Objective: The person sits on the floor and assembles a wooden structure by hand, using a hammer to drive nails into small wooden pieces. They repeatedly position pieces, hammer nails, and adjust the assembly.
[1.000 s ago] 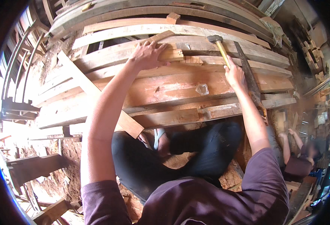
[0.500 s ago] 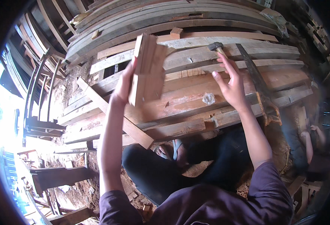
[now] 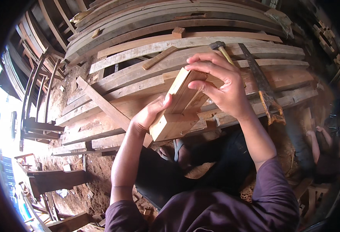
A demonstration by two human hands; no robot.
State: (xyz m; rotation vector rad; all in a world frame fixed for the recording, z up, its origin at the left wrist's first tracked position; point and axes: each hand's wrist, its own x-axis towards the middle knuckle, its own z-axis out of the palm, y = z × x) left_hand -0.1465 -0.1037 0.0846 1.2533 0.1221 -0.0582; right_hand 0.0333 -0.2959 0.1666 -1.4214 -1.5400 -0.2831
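Note:
A pale wooden block (image 3: 174, 123) with a stepped, notched shape is held tilted above the stacked planks. My left hand (image 3: 151, 113) is closed around its lower left side, the thumb lying along its edge. Around the block's far end, my right hand (image 3: 222, 85) curls its thumb and fingers; part of the grip is hidden behind the wood. Just beyond the right hand lies a hammer (image 3: 218, 45) with a dark head and a light handle. To the right rests a handsaw (image 3: 251, 63), its worn orange-brown handle (image 3: 271, 108) toward me.
Long planks (image 3: 139, 87) lie side by side before me, with a short stick (image 3: 159, 58) and a small wood block (image 3: 178, 32) on them. A loose board (image 3: 100, 102) slants at the left. Wooden frames (image 3: 38, 100) stand farther left. Another person (image 3: 328, 154) is at the right edge.
The wooden block has come down and nearer, turning in my left hand. My right hand, open and apart before, has moved left and closed on the block's far end.

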